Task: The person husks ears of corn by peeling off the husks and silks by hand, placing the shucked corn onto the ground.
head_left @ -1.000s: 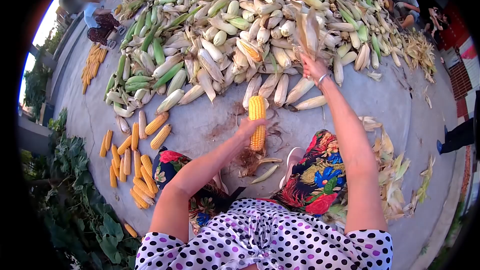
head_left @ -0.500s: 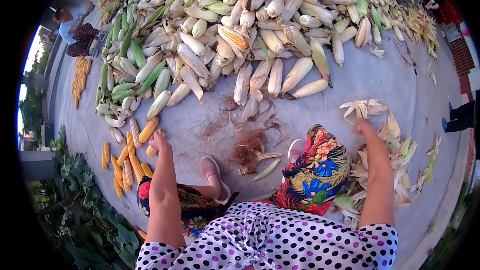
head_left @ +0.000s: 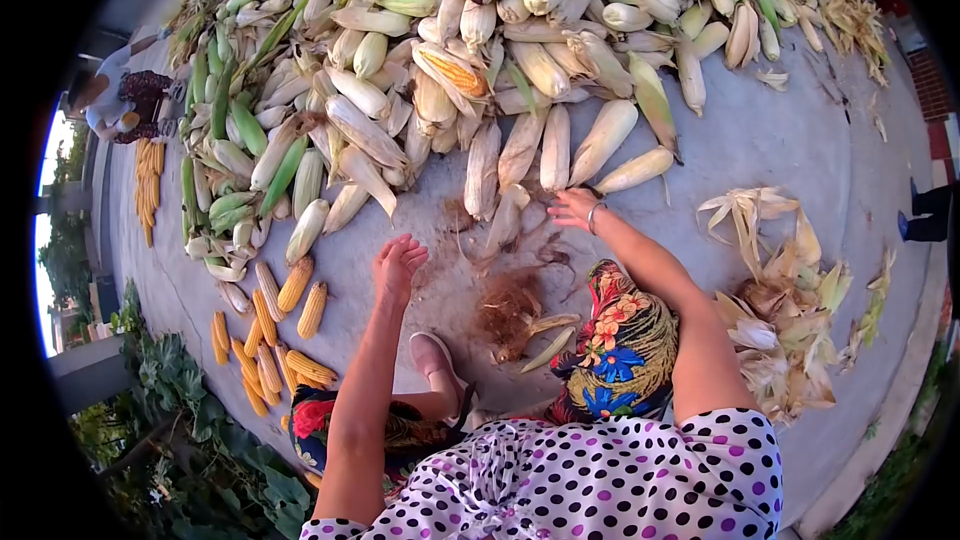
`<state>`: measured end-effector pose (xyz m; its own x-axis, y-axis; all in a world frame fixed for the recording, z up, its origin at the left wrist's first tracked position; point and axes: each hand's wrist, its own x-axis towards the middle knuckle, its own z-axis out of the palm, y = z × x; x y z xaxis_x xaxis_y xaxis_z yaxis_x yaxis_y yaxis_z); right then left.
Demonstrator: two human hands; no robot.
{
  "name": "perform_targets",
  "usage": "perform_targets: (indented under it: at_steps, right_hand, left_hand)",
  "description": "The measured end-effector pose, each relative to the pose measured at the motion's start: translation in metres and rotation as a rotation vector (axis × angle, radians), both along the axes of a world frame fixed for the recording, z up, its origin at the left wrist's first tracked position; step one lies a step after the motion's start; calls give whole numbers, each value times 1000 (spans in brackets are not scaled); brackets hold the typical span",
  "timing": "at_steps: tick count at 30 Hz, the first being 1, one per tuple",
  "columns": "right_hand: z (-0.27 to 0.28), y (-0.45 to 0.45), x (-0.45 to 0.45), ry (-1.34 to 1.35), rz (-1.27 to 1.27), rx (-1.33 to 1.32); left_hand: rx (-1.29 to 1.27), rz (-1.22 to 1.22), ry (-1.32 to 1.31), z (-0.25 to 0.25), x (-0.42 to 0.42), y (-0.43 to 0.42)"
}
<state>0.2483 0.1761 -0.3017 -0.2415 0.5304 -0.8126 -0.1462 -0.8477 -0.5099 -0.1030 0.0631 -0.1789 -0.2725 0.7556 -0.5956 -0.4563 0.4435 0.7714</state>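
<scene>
My right hand (head_left: 577, 208) reaches to the near edge of a big pile of unhusked corn ears (head_left: 470, 35). Its fingers are spread just below an upright ear in pale husk (head_left: 555, 150), and nothing shows in its grasp. Beside that ear lies another husk-covered ear (head_left: 607, 140), slanting up to the right. My left hand (head_left: 400, 265) hangs over the concrete with fingers loosely bent and apart, holding nothing. To its left are several bare yellow corn cobs (head_left: 313, 310). An ear with split husk (head_left: 452, 72) shows yellow kernels within the pile.
Stripped husks (head_left: 785, 330) form a heap at my right. Brown corn silk (head_left: 505, 315) lies between my feet. Leafy plants (head_left: 190, 420) border the left side. Another person (head_left: 125, 100) sits at far left near a row of bare cobs (head_left: 149, 190); a person's legs (head_left: 930, 210) show at right.
My left hand has moved right, away from the bare cobs, and a cob there is now apart from it. My right hand has swung from the husk heap to the pile's edge.
</scene>
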Motion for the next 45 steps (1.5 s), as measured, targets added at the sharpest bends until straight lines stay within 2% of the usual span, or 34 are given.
perform_targets:
  at_steps: [3,4,7,8,12,15,19,22,24,26,28,29,35,38,41,45]
  right_hand:
    - [-36,9,-25,-21,-58,122]
    - [-35,5,-38,-101,-215,159]
    - [-21,20,-55,-175,-534,16]
    - [-15,22,-57,-219,-544,34]
    - [7,23,-46,-120,-521,-3]
    - [33,9,-26,55,-444,-101]
    - [80,-35,3,268,5,-126]
    - [126,-65,14,309,169,42]
    - [156,-68,22,242,394,251]
    - [183,-71,24,210,585,432]
    - [214,-76,15,180,647,553]
    - [224,-79,12,162,674,614]
    - [265,-65,5,-375,927,1107]
    - [300,-77,-6,-381,934,1178]
    - [323,-93,-20,-456,971,1279]
    - [348,-109,-41,-539,1003,1308]
  left_hand:
    - [-10,-19,-56,-8,5,3]
    - [-9,-29,-76,-7,8,3]
    - [3,-52,-116,-1,18,6]
    - [3,-62,-117,1,21,6]
    - [10,-117,-139,10,32,7]
    - [43,-233,-189,6,42,10]
    - [-43,-371,-230,24,84,24]
    - [-127,-346,-187,35,114,37]
    - [-170,-245,-191,53,126,48]
    - [42,-217,-302,64,130,56]
    - [218,-134,-399,71,130,64]
    - [260,-107,-339,75,128,63]
    - [515,51,8,125,105,57]
    - [549,128,40,170,97,49]
    - [643,59,208,175,73,49]
    - [620,228,-6,216,76,32]
